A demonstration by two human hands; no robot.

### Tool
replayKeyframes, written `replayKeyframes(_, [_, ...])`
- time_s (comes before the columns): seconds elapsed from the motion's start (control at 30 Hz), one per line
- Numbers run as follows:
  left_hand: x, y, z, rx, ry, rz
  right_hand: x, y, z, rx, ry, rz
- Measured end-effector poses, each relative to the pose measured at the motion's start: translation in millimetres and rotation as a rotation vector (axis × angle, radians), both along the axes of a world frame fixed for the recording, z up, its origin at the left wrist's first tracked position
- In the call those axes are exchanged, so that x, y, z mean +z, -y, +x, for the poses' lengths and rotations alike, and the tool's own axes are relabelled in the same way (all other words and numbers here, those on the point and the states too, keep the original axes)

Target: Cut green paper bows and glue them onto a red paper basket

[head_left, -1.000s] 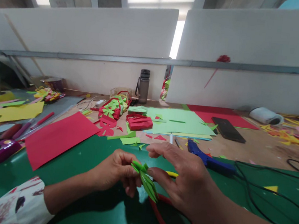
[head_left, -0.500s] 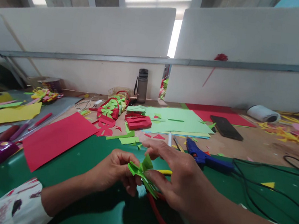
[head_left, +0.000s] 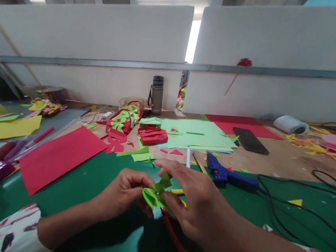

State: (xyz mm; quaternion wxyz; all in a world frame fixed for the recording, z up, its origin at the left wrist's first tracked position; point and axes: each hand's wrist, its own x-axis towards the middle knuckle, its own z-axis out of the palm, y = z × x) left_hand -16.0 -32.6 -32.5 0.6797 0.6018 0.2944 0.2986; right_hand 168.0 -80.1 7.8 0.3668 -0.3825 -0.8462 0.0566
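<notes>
A folded piece of bright green paper (head_left: pixel 151 198) is held between my two hands above the green mat (head_left: pixel 105 241). My left hand (head_left: pixel 127 194) pinches its left side between thumb and fingers. From the right, my right hand (head_left: pixel 195 199) grips the same paper with its thumb, the index finger arched over the top. One end of the paper bends into an open loop, and small flaps stick up above it. Below my right hand, a tool's curved red handle (head_left: pixel 182 248) lies on the mat, its head hidden. A yellow piece (head_left: pixel 177 191) shows partly behind my right fingers.
A blue glue gun (head_left: pixel 229 177) with a black cord lies to the right. Red paper (head_left: pixel 62 158) is at left, light green sheets (head_left: pixel 195 129) behind. Further back stand a bottle (head_left: pixel 156 96), red-and-green paper pieces (head_left: pixel 121 122) and a phone (head_left: pixel 250 141).
The green paper has turned in my hands, so its looped end now faces me. My right fingers have shifted slightly left over it. The whole view has moved a little.
</notes>
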Motion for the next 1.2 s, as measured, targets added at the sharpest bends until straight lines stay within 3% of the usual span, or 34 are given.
replayKeyframes(0.2, [1.1,3.6,0.5,0.094,-0.034,0.138,0.3,0.1,-1.8,0.015,0.026,-0.022])
replayKeyframes(0.33, [0.7,5.6,1.2,0.087,-0.051,0.18,-2.8,-2.1,-2.7,0.005,0.032,-0.019])
replayKeyframes(0.63, [2.7,12.4,3.5,-0.051,-0.014,0.01,-14.5,-7.3,-4.2,-0.017,0.041,0.039])
replayKeyframes(0.87, [-11.1,10.6,3.5,-0.102,0.298,-0.177,-14.3,-10.0,-4.7,0.007,0.123,0.135])
replayKeyframes(0.97, [-10.1,11.8,6.6,-0.057,0.256,-0.144,-17.2,-11.6,-4.7,-0.006,0.139,0.067])
replayKeyframes(1.2, [5.4,18.2,13.7,0.05,0.028,-0.034,-10.2,-20.0,-6.0,-0.095,0.029,-0.278])
